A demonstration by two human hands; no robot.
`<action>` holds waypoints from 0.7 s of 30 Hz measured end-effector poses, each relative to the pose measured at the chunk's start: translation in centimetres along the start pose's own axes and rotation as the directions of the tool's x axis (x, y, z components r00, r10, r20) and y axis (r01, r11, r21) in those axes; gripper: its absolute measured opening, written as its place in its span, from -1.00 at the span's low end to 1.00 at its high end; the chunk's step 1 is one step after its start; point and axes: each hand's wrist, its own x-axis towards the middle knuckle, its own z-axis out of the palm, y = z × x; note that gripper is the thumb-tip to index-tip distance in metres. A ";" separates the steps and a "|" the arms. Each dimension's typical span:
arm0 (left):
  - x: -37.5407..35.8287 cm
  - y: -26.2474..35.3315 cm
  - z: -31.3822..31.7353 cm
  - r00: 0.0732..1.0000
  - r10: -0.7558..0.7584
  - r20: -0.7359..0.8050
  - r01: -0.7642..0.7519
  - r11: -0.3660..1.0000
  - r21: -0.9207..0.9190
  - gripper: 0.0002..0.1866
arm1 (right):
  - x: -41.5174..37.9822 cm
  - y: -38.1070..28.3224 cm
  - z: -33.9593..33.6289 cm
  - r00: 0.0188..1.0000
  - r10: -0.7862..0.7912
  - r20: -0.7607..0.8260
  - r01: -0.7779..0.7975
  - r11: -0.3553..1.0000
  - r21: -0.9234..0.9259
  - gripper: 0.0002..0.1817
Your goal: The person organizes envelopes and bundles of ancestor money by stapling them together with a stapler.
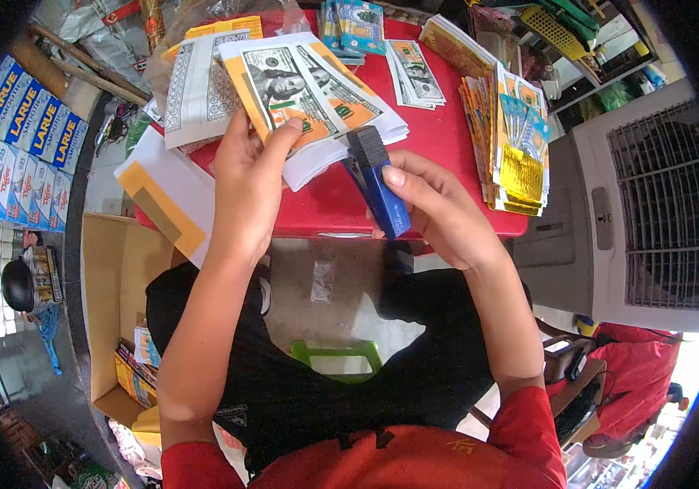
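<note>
My left hand (253, 175) is closed round the lower left of a stack of papers (357, 126), its thumb lying on top. Two prints that look like hundred-dollar notes (274, 72) cover the orange and white top sheet. A blue stapler (392, 213) with a black top sits in my right hand (443, 200), the thumb pressed along its side. The stapler's upper end points away from me and overlaps the stack's near right edge in this view. Beneath the stack, a red tabletop (435, 183) shows.
Bundles of printed notes (414, 73) and a tall pile of paper packets (520, 138) lie on the table. White and orange sheets (174, 196) jut over its left edge. A cardboard box (109, 301) stands at left, an air cooler (651, 204) at right, a green stool (337, 359) below.
</note>
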 end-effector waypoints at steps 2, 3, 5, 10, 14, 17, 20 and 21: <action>0.1 -0.2 0.1 0.996 0.084 0.004 -0.084 0.996 -0.001 -0.68 | 0.0 0.1 -0.2 1.000 -0.003 -0.005 0.002 1.000 -0.015 -0.56; 0.1 -0.2 0.1 0.997 0.083 0.003 -0.083 0.997 0.000 -0.68 | 0.0 0.1 -0.1 1.000 -0.001 -0.004 0.001 1.000 -0.015 -0.56; 0.1 -0.3 0.0 0.976 0.217 0.019 -0.217 0.965 0.145 -0.67 | -0.1 -0.1 0.1 1.000 -0.003 -0.029 0.003 1.000 0.011 -0.55; -0.5 0.3 0.4 0.961 0.276 0.032 -0.276 0.934 0.228 -0.65 | -0.2 -0.3 0.1 0.999 0.020 -0.043 -0.020 1.000 -0.004 -0.52; -0.1 0.0 0.1 0.943 0.331 0.032 -0.329 0.912 0.246 -0.67 | -0.1 -0.2 0.0 0.999 -0.001 -0.044 0.000 1.000 -0.022 -0.51; 0.1 -0.1 -0.2 0.931 0.364 0.037 -0.359 0.888 0.288 -0.67 | -0.2 -0.5 0.4 0.998 0.001 -0.064 -0.003 1.000 -0.027 -0.50; -0.5 0.7 -0.1 0.949 0.312 0.038 -0.302 0.870 0.391 -0.67 | -0.2 -0.6 0.5 0.995 0.003 -0.095 -0.004 1.000 -0.006 -0.49; -0.5 0.6 -0.1 0.950 0.310 0.037 -0.300 0.870 0.391 -0.67 | -0.2 -0.7 0.5 0.995 0.005 -0.095 -0.006 1.000 -0.005 -0.49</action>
